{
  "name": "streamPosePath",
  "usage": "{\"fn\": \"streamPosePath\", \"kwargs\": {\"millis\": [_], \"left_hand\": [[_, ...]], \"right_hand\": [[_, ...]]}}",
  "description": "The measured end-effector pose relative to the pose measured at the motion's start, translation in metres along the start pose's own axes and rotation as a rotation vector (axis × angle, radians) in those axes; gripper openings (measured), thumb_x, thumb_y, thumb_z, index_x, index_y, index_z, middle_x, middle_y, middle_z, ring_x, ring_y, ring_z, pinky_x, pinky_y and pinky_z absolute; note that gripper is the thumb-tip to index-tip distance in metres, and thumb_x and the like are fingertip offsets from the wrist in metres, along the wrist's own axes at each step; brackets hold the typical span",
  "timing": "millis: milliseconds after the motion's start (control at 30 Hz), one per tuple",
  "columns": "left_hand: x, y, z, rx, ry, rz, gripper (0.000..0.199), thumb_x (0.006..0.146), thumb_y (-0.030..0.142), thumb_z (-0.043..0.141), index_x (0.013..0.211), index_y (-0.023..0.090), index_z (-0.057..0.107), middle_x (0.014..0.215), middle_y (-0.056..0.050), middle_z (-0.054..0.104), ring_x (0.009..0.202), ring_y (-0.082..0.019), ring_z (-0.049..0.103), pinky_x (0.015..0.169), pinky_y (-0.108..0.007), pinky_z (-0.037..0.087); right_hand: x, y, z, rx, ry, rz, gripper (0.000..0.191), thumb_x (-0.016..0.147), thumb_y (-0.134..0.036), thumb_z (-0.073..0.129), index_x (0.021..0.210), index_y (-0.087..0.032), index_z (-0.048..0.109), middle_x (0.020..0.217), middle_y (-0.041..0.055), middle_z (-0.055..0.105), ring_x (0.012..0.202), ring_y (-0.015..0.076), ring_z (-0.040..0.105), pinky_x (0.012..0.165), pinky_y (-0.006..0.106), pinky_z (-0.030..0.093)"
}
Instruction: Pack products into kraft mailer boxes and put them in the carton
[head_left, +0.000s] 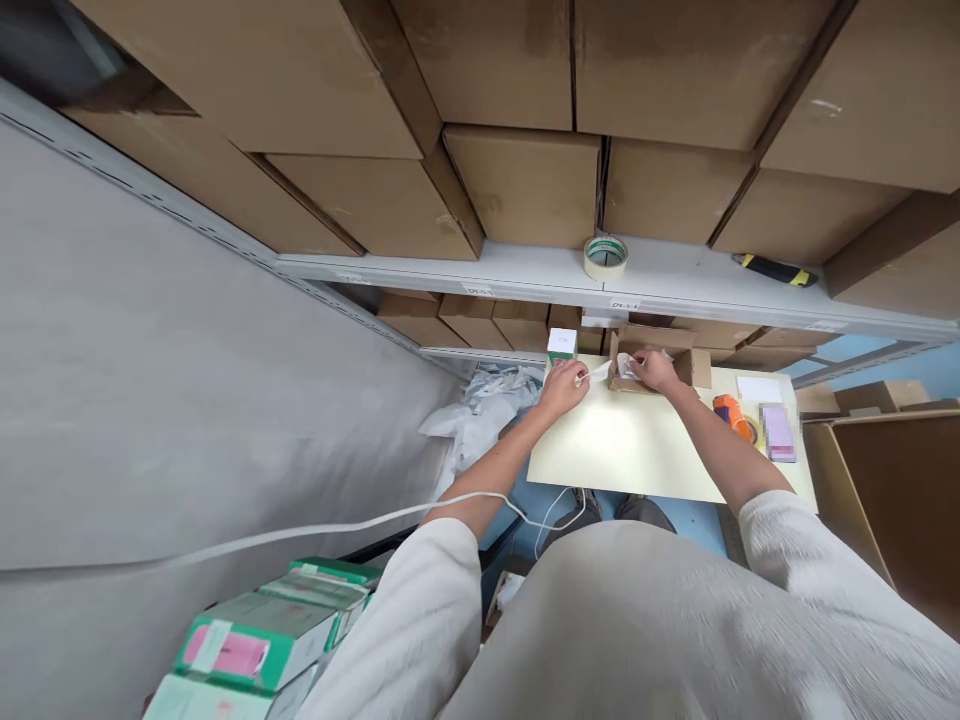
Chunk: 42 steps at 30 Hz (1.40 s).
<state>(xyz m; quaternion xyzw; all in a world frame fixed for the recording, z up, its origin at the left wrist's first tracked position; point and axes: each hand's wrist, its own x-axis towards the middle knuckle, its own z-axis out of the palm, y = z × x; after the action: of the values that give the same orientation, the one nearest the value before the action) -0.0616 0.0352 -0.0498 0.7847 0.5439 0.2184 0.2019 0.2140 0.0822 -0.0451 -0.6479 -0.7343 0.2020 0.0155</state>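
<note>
The brown cardboard box (628, 384) on the cream worktop (615, 450) is opened, not yet closed, crumpled white wrapping (627, 367) apparently gripped inside by the right hand (654, 371), a white strip (600, 373) pinched by the left hand (564, 388).

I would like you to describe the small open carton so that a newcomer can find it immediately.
Find the pale table below the grey shelf. Near its far edge, a small carton sits at the right hand. Its open flaps are plain brown, unlike the green-and-white box to its left.
</note>
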Motion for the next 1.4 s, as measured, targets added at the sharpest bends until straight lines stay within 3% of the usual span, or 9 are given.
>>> {"fn": "streamPosePath", "kwargs": {"millis": [100,267,500,600,767,900,1033,1233,1400], "left_hand": [[0.021,0.035,-0.003,0.016,0.032,0.048,0.013,0.103,0.022,0.057,0.101,0.024,0.070,0.107,-0.007,0.071,0.106,-0.025,0.064,0.096,-0.038,0.047],[0.063,0.091,0.015,0.150,-0.125,0.062,0.021,0.108,0.025,0.052,0.114,0.022,0.071,0.119,-0.011,0.070,0.118,-0.030,0.062,0.103,-0.043,0.044],[0.083,0.122,0.036,0.182,-0.249,0.046,0.035,0.107,0.021,0.050,0.135,0.023,0.071,0.133,-0.014,0.067,0.131,-0.034,0.057,0.110,-0.048,0.042],[0.078,0.117,0.026,0.192,-0.236,0.028,0.035,0.109,0.024,0.047,0.135,0.022,0.071,0.134,-0.014,0.068,0.131,-0.034,0.057,0.109,-0.047,0.043],[0.060,0.088,-0.002,0.232,-0.168,-0.059,0.034,0.109,0.027,0.049,0.134,0.022,0.071,0.135,-0.014,0.068,0.132,-0.034,0.056,0.111,-0.047,0.043],[0.046,0.067,-0.014,0.216,-0.168,-0.095,0.034,0.109,0.026,0.049,0.135,0.024,0.070,0.136,-0.013,0.068,0.133,-0.032,0.057,0.113,-0.045,0.043],[0.042,0.057,-0.020,0.250,-0.181,-0.093,0.038,0.107,0.025,0.050,0.142,0.025,0.066,0.144,-0.014,0.065,0.137,-0.034,0.054,0.116,-0.048,0.042],[0.050,0.029,-0.034,0.320,-0.125,-0.186,0.066,0.096,0.019,0.059,0.161,0.021,0.048,0.168,-0.019,0.045,0.157,-0.038,0.036,0.126,-0.053,0.034],[0.055,0.002,-0.035,0.320,-0.213,-0.165,0.081,0.092,0.016,0.063,0.169,0.019,0.035,0.177,-0.019,0.032,0.163,-0.037,0.027,0.129,-0.052,0.029]], "right_hand": [[-0.009,0.014,-0.009,-0.142,0.045,-0.041,0.032,0.105,-0.023,0.054,0.121,-0.016,0.081,0.130,0.0184,0.073,0.118,0.0308,0.067,0.100,0.036,0.050],[-0.023,0.048,-0.026,-0.125,-0.069,-0.036,0.034,0.094,-0.009,0.064,0.122,-0.015,0.082,0.134,0.0211,0.071,0.120,0.0326,0.068,0.104,0.037,0.050],[-0.044,0.090,-0.049,0.058,0.044,-0.001,0.036,0.100,-0.016,0.057,0.127,-0.019,0.080,0.135,0.0163,0.074,0.124,0.0312,0.068,0.105,0.036,0.052],[-0.045,0.084,-0.055,0.062,0.051,-0.022,0.038,0.100,-0.017,0.054,0.128,-0.020,0.080,0.133,0.0130,0.076,0.123,0.0286,0.068,0.103,0.034,0.052],[-0.038,0.044,-0.053,0.135,0.012,-0.133,0.035,0.102,-0.020,0.055,0.127,-0.021,0.080,0.130,0.0116,0.077,0.118,0.0265,0.070,0.100,0.032,0.052],[-0.037,0.020,-0.050,0.190,0.011,-0.155,0.033,0.102,-0.020,0.057,0.125,-0.021,0.081,0.128,0.0115,0.078,0.114,0.0269,0.072,0.099,0.033,0.053],[-0.041,0.018,-0.051,0.176,-0.013,-0.146,0.034,0.102,-0.019,0.056,0.124,-0.020,0.081,0.128,0.0118,0.078,0.113,0.0269,0.072,0.098,0.034,0.053],[-0.044,0.017,-0.046,0.178,-0.008,-0.113,0.034,0.101,-0.019,0.057,0.124,-0.021,0.081,0.124,0.0120,0.078,0.111,0.0264,0.071,0.098,0.035,0.054],[-0.040,0.003,-0.037,0.168,-0.019,-0.118,0.032,0.103,-0.022,0.056,0.124,-0.023,0.080,0.129,0.0095,0.077,0.114,0.0247,0.071,0.098,0.034,0.053]]}}
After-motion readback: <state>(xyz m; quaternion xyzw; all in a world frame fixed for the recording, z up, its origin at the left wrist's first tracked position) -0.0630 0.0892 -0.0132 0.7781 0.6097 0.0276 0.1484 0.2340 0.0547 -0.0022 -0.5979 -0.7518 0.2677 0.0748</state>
